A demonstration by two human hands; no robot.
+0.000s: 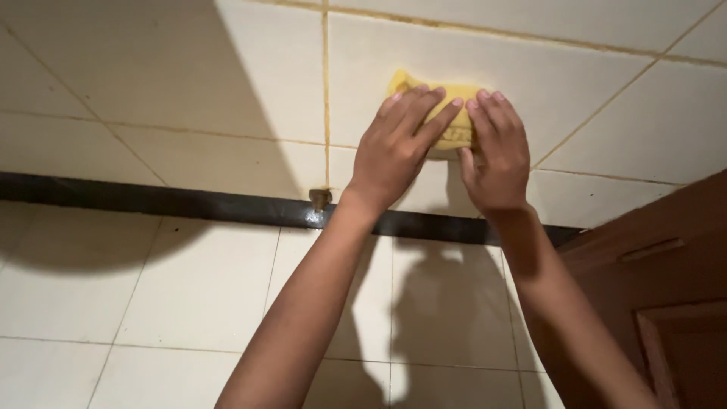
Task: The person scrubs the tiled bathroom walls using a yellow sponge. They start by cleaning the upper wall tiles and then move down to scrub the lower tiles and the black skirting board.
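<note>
Both hands are raised against a wall of large cream glazed tiles (189,83), pressing a flat yellow rectangular sponge (454,113) flat to the tile surface. The left hand (395,148) lies with its palm down and fingers stretched almost straight, angled toward one o'clock, so the fingertips cover the sponge's left half; it grips nothing, it only pushes. The right hand (496,151) is likewise spread flat, fingers close together and pointing toward twelve o'clock, resting over the sponge's right half with the thumb tucked along the lower edge. Neither hand curls around the sponge: open palms spread the pressure evenly, which would keep the pad in full contact with the wall rather than bunching it. The sponge sits just right of a vertical grout line (326,98) stained a yellowish brown, and just above a horizontal joint, with one corner showing at eleven o'clock from the left fingertips. Below the hands, at six o'clock, a dark narrow horizontal band (151,201) runs across the wall, and a small brownish metal stub (320,199) juts out of it at about seven o'clock from the left wrist. At four o'clock stands a reddish-brown panelled wooden door (666,303). The arms throw dark shadows on the lower tiles. No container of any kind shows in view.
</note>
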